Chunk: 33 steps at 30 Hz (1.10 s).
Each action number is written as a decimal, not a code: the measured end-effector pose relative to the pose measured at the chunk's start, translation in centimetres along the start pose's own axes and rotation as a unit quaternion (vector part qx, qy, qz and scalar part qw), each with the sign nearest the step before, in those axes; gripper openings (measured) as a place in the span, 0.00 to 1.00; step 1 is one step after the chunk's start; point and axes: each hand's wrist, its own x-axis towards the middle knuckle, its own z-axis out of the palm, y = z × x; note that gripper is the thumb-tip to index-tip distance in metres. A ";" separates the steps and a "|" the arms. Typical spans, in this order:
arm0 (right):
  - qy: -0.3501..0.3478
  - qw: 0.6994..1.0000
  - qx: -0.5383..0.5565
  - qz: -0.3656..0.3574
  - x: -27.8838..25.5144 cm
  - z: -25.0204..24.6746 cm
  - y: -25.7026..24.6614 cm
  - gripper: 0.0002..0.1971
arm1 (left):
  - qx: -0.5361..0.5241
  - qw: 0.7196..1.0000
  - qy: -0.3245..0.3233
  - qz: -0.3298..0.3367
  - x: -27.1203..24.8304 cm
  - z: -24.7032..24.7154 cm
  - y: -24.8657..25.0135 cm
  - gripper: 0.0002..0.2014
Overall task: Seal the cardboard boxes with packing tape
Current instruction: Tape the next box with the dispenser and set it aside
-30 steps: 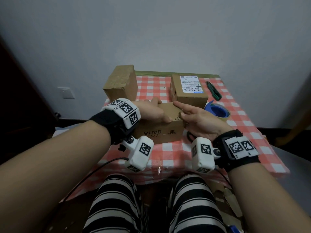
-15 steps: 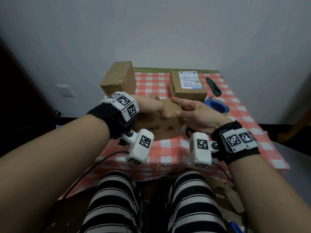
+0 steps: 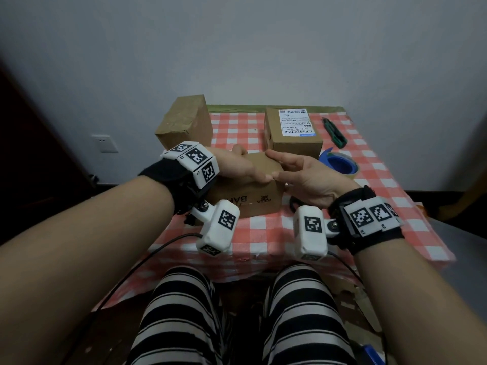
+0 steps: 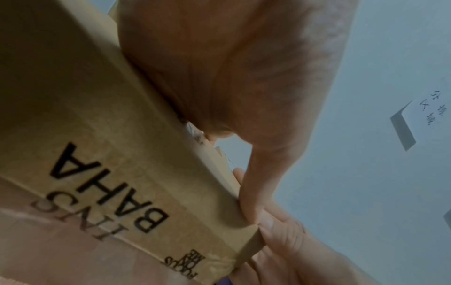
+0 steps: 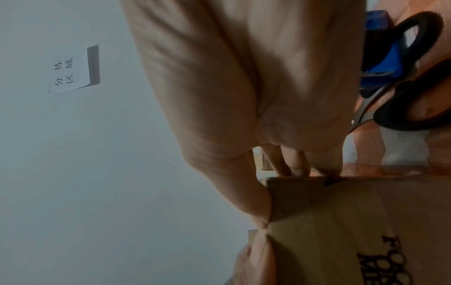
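Observation:
A small brown cardboard box [image 3: 263, 198] printed "BAHA" stands near the front of the checked table [image 3: 263, 233]. My left hand [image 3: 237, 167] lies over its top, fingers reaching the far edge and thumb [image 4: 249, 192] along the front top edge of the box [image 4: 97, 135]. My right hand [image 3: 303, 175] clasps the right end, with the index finger straight along the top. In the right wrist view that hand's thumb [image 5: 251, 202] presses the near corner of the box [image 5: 341, 221] and its fingers pass behind. Both thumbs meet at that corner. A blue-cored tape roll [image 3: 340, 165] lies just right of my right hand.
A plain box [image 3: 184, 125] stands at the back left and a box with a white label [image 3: 292, 138] at the back centre. A green utility knife [image 3: 334, 133] lies at the back right. Black-handled scissors [image 5: 415, 96] lie under my right wrist. My striped knees are below the table's front edge.
My right thumb has slid up to the box's near top corner and now touches the left thumb. Both hands stay on the box, which has hardly shifted.

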 end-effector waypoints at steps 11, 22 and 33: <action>0.184 0.981 -0.019 -0.060 -0.8 -2.4 -2.1 0.14 | -0.061 0.997 -0.045 -0.024 -0.5 0.0 2.4 0.10; 0.379 0.905 -0.183 0.064 0.5 -8.0 -1.1 0.16 | -0.065 0.996 -0.057 -0.030 0.0 0.3 2.9 0.09; 0.373 0.897 -0.221 0.083 1.6 -5.5 -0.2 0.30 | -0.075 0.993 -0.079 -0.049 0.2 0.0 2.7 0.23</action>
